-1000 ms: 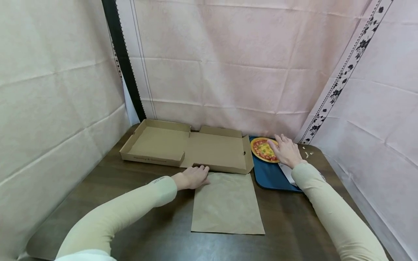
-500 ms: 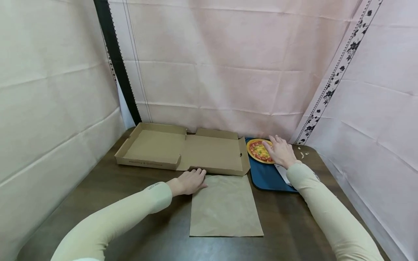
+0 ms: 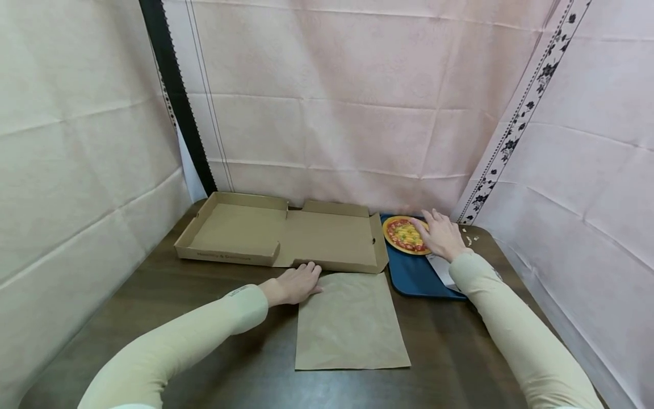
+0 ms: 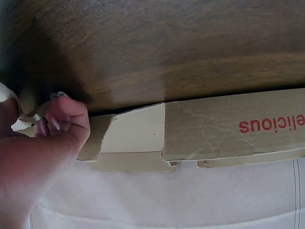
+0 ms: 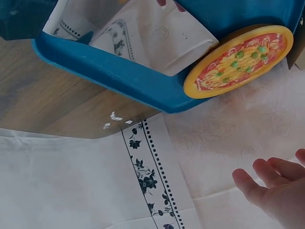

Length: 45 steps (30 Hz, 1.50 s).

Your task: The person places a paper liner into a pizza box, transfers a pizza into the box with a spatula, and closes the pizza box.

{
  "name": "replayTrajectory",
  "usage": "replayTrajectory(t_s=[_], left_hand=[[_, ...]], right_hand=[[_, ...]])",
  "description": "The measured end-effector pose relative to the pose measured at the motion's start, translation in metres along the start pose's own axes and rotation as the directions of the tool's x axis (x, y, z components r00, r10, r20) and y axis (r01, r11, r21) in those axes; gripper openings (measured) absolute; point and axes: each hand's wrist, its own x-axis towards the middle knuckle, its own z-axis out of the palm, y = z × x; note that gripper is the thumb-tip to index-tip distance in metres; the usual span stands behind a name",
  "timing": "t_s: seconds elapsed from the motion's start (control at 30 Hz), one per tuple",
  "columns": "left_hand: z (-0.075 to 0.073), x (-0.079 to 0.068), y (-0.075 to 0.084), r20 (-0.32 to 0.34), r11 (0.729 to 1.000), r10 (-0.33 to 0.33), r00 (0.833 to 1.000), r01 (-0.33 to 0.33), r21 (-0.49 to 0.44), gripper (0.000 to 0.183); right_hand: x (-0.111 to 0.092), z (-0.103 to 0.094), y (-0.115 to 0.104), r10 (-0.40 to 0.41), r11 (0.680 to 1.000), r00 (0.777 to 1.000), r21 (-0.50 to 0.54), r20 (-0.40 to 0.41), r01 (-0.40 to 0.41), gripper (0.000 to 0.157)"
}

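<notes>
My left hand [image 3: 296,284] lies at the upper left corner of a brown paper bag [image 3: 352,326], beside the front edge of an unfolded cardboard pizza box [image 3: 329,236]. Its fingers curl in the left wrist view and seem to pinch the bag's edge, partly in shadow. My right hand [image 3: 441,236] is held with fingers extended beside a round pizza [image 3: 406,234] on a blue tray [image 3: 416,275]. The right wrist view has this hand apart from the pizza [image 5: 240,62]. A flat shiny piece [image 5: 157,38] with reflections lies on the tray.
The dark wooden table [image 3: 230,352] extends in front of the box. Pale scraps [image 3: 470,240] lie right of the tray. A light cloth [image 3: 327,113] hangs behind the table, with more cloth along both sides.
The scene shifts slightly left in the head view as the camera turns. Both hands keep nearly the same places relative to the bag, box and pizza.
</notes>
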Motion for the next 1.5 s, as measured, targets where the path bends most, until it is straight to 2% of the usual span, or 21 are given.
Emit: replayTrajectory(t_s=[0.23,0.37,0.43,0.63,0.83,1.03,1.17,1.3,1.5], left_hand=[[-0.005,0.003,0.006,-0.053,0.999,0.024,0.998,-0.021,0.046,0.027],[-0.007,0.004,0.008,-0.060,0.999,0.007,0.998,-0.004,0.047,0.025],[-0.007,0.004,0.009,-0.047,1.000,-0.011,0.999,0.011,0.017,0.026],[-0.010,0.006,0.009,-0.015,0.987,-0.040,0.999,0.037,-0.158,0.022],[-0.013,0.011,0.010,-0.053,0.973,-0.074,0.996,0.061,-0.223,0.016],[-0.018,0.012,0.009,-0.125,0.953,-0.039,0.991,-0.001,-0.304,0.035],[-0.021,0.013,0.009,-0.124,0.938,-0.026,0.992,-0.019,-0.347,0.041],[-0.024,0.016,0.007,-0.123,0.922,-0.025,0.992,-0.024,-0.386,0.032],[-0.026,0.016,0.004,-0.159,0.897,-0.025,0.987,-0.048,-0.440,0.011]], right_hand=[[-0.001,-0.001,0.000,-0.010,1.000,1.000,0.004,-0.003,0.010,0.076],[-0.001,0.001,-0.003,-0.013,1.000,1.000,0.007,0.006,0.013,0.078],[-0.001,0.002,-0.005,-0.014,1.000,1.000,0.005,0.012,0.014,0.079],[-0.001,0.003,-0.007,-0.009,1.000,1.000,0.008,0.013,0.009,0.076],[-0.001,0.003,-0.004,-0.006,1.000,1.000,-0.004,0.013,0.006,0.076],[0.000,0.003,-0.001,-0.005,1.000,1.000,-0.001,0.018,0.005,0.078],[0.001,0.004,0.000,-0.003,1.000,1.000,0.004,0.012,0.003,0.080],[0.001,0.004,0.000,-0.003,1.000,1.000,0.014,0.007,0.003,0.078],[0.001,0.003,0.000,-0.007,1.000,1.000,0.023,0.004,0.007,0.077]])
